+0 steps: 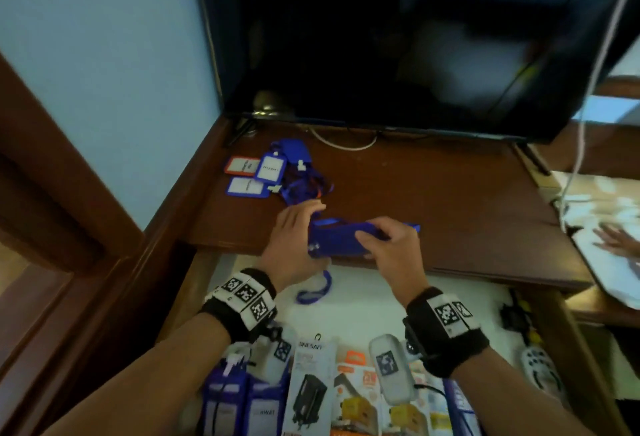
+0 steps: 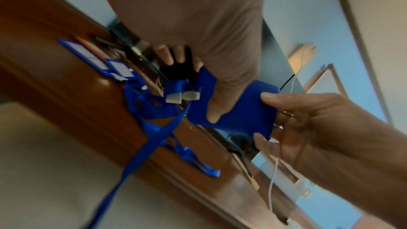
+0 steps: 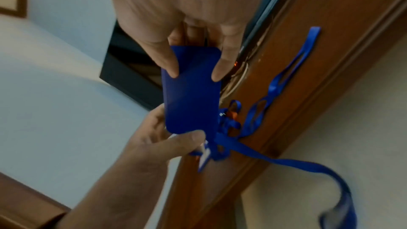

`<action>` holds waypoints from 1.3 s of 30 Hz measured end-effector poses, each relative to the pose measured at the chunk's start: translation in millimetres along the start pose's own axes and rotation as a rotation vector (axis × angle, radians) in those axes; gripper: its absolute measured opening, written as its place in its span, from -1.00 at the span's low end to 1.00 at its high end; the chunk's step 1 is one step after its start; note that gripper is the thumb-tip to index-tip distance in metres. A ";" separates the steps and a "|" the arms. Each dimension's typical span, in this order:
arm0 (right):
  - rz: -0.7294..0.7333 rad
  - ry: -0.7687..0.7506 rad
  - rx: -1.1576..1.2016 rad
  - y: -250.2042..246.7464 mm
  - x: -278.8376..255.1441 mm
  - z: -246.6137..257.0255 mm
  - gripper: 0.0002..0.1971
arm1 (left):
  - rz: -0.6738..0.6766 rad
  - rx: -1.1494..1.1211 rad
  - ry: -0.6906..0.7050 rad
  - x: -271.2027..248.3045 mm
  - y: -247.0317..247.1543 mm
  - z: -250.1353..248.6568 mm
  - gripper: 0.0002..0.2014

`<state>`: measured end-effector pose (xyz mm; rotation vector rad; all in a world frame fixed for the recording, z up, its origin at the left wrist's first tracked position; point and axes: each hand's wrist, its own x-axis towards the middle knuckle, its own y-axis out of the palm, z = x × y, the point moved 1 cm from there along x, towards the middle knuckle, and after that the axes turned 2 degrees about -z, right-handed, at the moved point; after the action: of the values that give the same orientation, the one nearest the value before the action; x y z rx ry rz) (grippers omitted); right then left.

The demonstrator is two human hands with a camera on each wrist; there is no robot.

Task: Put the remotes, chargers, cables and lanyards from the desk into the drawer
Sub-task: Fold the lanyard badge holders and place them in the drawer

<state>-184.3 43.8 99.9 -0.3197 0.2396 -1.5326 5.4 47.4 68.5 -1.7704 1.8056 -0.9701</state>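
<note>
A blue badge holder (image 1: 337,239) with its lanyard strap (image 1: 313,291) hangs over the desk's front edge, above the open drawer (image 1: 363,304). My left hand (image 1: 304,224) pinches the holder's clip end, thumb on its flat face (image 2: 242,111). My right hand (image 1: 377,238) pinches the other end between thumb and finger (image 3: 191,90). The strap (image 3: 286,161) trails down off the edge toward the drawer. More lanyards with blue and orange badges (image 1: 270,172) lie in a heap at the desk's back left.
A dark TV (image 1: 381,37) stands at the back of the wooden desk (image 1: 450,200). The drawer holds boxed chargers (image 1: 311,390) at the front and a white remote (image 1: 540,369) at right. A white cable (image 1: 588,89) hangs at right, near another person's hand (image 1: 620,241).
</note>
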 end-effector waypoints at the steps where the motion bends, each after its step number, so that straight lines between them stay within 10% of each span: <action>1: 0.004 0.015 0.049 -10.1 -3.4 9.0 -0.94 | 0.058 -0.115 -0.003 9.2 1.0 -9.7 -0.21; 7: -0.179 0.230 0.449 -77.6 -18.1 10.0 -0.92 | 0.247 -0.377 -0.055 24.9 20.8 -31.7 -0.77; 17: -0.573 0.310 0.657 -150.2 -49.7 -42.2 -0.85 | -0.212 -0.226 -0.542 26.9 -8.0 37.2 -0.92; 24: -0.602 0.182 0.563 -122.4 -58.5 -40.1 -0.82 | -0.419 -0.598 -0.710 13.2 -10.8 35.5 -0.87; 28: -0.521 0.011 0.358 -107.5 -64.1 -42.1 -0.77 | -0.248 -0.753 -0.712 -10.9 6.3 -21.0 -0.89; 35: -0.240 -0.498 -0.028 -77.3 -75.9 -30.3 -0.92 | 0.352 -1.028 -0.730 -31.5 47.3 -98.2 -0.35; 39: -0.085 -0.679 -0.117 -63.1 -79.5 -38.5 -0.86 | 0.138 -1.089 -0.738 -31.7 62.0 -104.4 -0.67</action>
<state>-259.1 120.5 82.2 -0.9254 -0.2242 -1.4092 -109.7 93.7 87.2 -2.0507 1.9544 0.8482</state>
